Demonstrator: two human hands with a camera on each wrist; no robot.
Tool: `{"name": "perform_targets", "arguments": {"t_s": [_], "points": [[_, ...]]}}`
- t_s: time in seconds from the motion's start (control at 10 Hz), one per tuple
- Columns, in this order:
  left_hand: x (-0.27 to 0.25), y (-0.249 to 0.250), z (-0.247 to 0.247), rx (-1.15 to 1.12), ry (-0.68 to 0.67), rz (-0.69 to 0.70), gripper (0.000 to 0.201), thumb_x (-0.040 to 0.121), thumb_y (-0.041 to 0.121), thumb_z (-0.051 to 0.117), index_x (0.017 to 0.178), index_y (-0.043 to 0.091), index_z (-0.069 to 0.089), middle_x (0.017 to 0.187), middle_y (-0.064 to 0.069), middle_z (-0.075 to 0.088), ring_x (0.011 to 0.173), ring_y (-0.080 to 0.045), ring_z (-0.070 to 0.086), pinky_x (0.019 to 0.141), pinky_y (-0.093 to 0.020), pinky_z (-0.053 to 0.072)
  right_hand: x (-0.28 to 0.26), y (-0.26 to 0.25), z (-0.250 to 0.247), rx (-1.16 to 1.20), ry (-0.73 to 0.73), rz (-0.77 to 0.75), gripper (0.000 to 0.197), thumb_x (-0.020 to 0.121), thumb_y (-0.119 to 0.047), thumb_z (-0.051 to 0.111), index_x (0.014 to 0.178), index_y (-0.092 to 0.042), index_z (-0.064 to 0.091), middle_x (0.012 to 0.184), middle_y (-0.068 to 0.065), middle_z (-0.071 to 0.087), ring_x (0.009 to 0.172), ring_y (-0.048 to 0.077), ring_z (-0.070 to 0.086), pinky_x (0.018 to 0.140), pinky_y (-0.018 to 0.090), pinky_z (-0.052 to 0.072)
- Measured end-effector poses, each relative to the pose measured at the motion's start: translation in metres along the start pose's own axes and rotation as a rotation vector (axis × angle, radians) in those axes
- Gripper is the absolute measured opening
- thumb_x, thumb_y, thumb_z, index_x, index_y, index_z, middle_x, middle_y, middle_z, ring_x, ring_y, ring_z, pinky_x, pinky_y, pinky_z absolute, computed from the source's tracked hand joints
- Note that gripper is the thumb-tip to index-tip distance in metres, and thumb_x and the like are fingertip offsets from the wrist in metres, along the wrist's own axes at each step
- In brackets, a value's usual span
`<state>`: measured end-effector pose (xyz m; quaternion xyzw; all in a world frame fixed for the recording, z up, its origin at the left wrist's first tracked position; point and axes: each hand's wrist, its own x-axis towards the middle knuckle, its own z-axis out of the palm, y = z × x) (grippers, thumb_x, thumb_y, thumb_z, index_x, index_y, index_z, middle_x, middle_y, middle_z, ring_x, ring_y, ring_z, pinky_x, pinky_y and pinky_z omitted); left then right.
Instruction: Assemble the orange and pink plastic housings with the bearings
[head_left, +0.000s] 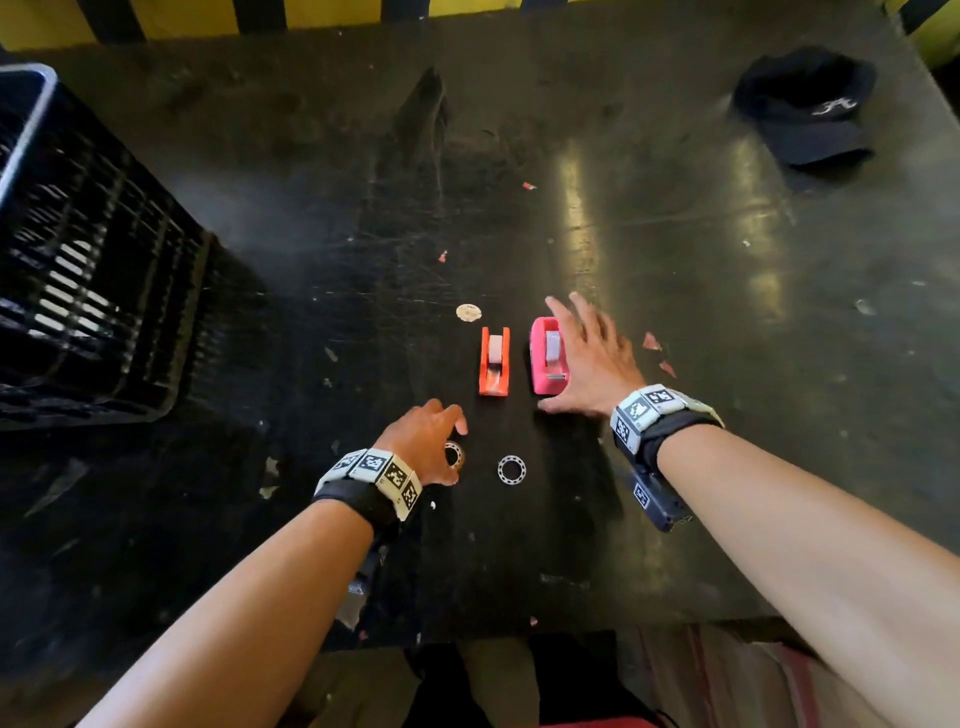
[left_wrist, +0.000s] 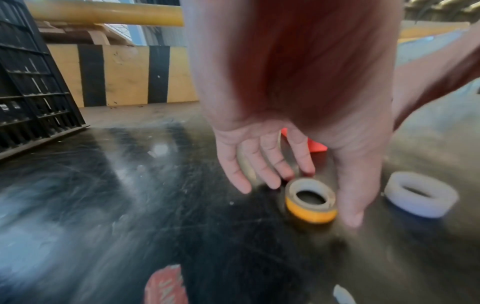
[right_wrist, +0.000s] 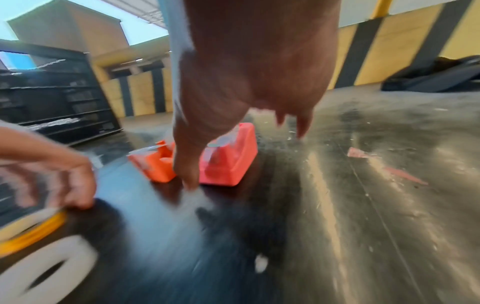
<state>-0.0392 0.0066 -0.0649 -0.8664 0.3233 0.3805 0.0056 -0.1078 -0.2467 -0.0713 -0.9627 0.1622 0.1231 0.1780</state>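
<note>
1. Reaching for parts, we judge the pick-up step to be in hand: our left hand (head_left: 426, 436) goes for the orange-edged ring (left_wrist: 310, 200), our right hand (head_left: 587, 358) for the pink housing (head_left: 545, 358).
2. Next, we would need the ring lifted and seated in the orange housing (head_left: 493, 361), which stands just left of the pink one; the white ring (head_left: 511, 469) lies untouched nearby on the table (head_left: 675, 260).
3. Left fingers (left_wrist: 272, 170) hang straight and apart around the ring, thumb beside it, not yet clamped.
4. Right fingers spread flat over the pink housing, thumb at its near end; grip unclear.
</note>
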Motion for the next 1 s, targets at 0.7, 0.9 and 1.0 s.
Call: {"name": "perform_targets", "arguments": {"t_s": [0.7,0.9,1.0], "points": [[0.016,-0.067,-0.058,-0.177,0.388,-0.144,0.045,0.084,0.034,0.078,0.126,0.022,0.066,0.126,-0.011,0.059,0.116,-0.034,0.062,0.097,-0.045,0.053,0.021,-0.135,-0.002,-0.024,-0.052,-0.36,0.027,0.086,-0.03,0.076,0.111,-0.023,0.068,0.11,0.0,0.061,0.102,0.027,0.062,0.081,0.037,0.046],[0.032,-0.083,-0.052,-0.201,0.454,-0.136,0.045,0.087,0.036,0.079,0.127,0.022,0.064,0.129,-0.009,0.059,0.116,-0.031,0.064,0.097,-0.044,0.051,0.056,-0.144,0.025,-0.233,-0.017,-0.249,0.038,0.088,-0.028,0.077,0.124,-0.023,0.063,0.122,0.002,0.065,0.117,0.029,0.06,0.091,0.043,0.042],[0.033,-0.084,-0.049,-0.218,0.471,-0.115,0.047,0.088,0.038,0.077,0.13,0.024,0.062,0.13,-0.006,0.059,0.115,-0.027,0.064,0.097,-0.044,0.054,0.055,-0.143,0.029,-0.214,0.004,-0.237,0.049,0.086,-0.033,0.08,0.13,-0.024,0.06,0.127,0.001,0.062,0.122,0.028,0.056,0.094,0.045,0.043]]}}
